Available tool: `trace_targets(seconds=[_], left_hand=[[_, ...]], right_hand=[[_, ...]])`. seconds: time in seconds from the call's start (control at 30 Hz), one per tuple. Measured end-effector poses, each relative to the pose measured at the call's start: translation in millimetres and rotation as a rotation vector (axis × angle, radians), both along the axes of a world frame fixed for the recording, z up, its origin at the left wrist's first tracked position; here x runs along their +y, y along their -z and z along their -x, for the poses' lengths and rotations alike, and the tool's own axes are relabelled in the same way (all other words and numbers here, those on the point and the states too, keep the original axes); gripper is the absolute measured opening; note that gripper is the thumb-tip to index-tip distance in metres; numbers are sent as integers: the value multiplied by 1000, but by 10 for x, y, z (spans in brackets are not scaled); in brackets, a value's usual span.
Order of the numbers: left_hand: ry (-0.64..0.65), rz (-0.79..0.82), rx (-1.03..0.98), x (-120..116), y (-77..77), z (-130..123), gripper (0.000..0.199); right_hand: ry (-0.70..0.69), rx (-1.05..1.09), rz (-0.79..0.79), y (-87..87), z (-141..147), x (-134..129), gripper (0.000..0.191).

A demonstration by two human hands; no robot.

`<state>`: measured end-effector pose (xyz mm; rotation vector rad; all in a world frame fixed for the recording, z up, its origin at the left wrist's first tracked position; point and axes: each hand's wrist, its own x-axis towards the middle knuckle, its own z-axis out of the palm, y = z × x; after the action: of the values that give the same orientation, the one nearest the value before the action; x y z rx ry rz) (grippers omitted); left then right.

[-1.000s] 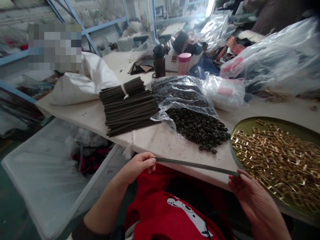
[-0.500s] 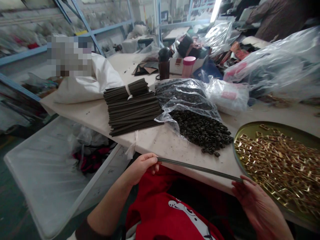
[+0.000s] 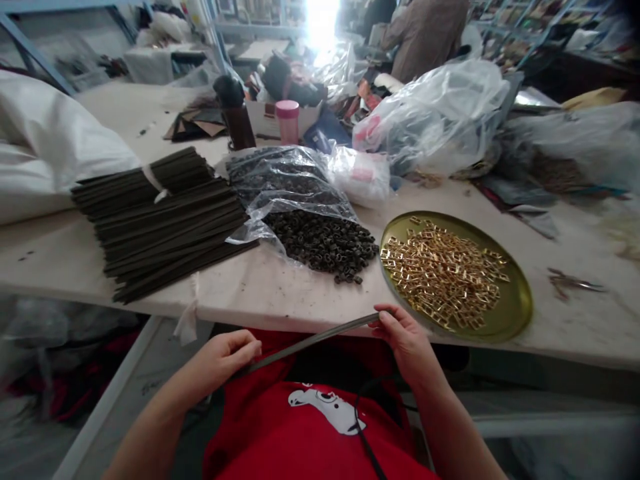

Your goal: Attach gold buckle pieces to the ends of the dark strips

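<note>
A thin dark strip (image 3: 320, 337) stretches between my two hands, over my red clothing and close to the table's front edge. My left hand (image 3: 233, 353) is closed round its lower left end. The fingers of my right hand (image 3: 395, 325) pinch its upper right end. Beyond my left hand lies a pile of similar dark strips (image 3: 165, 220), partly bound by a white tie. Small dark loops (image 3: 325, 243) spill from a clear plastic bag (image 3: 285, 177) in the middle. Gold metal rings (image 3: 445, 273) lie in a round gold tray (image 3: 517, 303) beyond my right hand.
Pliers (image 3: 575, 281) lie at the right of the table (image 3: 600, 327). A dark bottle (image 3: 235, 113), a pink-lidded jar (image 3: 287, 122) and plastic bags (image 3: 440, 113) stand farther back. White cloth (image 3: 60, 133) is at the left. A person (image 3: 425, 40) is in the background.
The view has turned to the right, showing the whole tray and the pliers. The strip's right end is now higher than its left, and my hands are nearer each other.
</note>
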<state>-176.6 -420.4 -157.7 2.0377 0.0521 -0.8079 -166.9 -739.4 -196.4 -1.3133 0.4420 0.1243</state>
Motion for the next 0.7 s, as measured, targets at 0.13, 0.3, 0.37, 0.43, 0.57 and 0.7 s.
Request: trace_targets(seconds=[0.13, 0.3, 0.37, 0.43, 0.57, 0.7], left_hand=[[8, 54, 47, -100, -47, 27, 36], [104, 117, 70, -334, -60, 20, 31], [128, 164, 56, -517, -51, 3, 28], [133, 199, 40, -718, -31, -24, 25], [73, 286, 61, -991, 38, -67, 22], [21, 415, 111, -1030, 94, -50, 23]], right_hand=[[-35, 18, -41, 18, 12, 18, 30], [-65, 34, -70, 22, 25, 20, 31], [-108, 41, -91, 6, 40, 68, 31], [-157, 72, -145, -11, 61, 147, 31], [-223, 163, -363, -8, 109, 317, 24], [-300, 259, -566, 36, 135, 402, 29]])
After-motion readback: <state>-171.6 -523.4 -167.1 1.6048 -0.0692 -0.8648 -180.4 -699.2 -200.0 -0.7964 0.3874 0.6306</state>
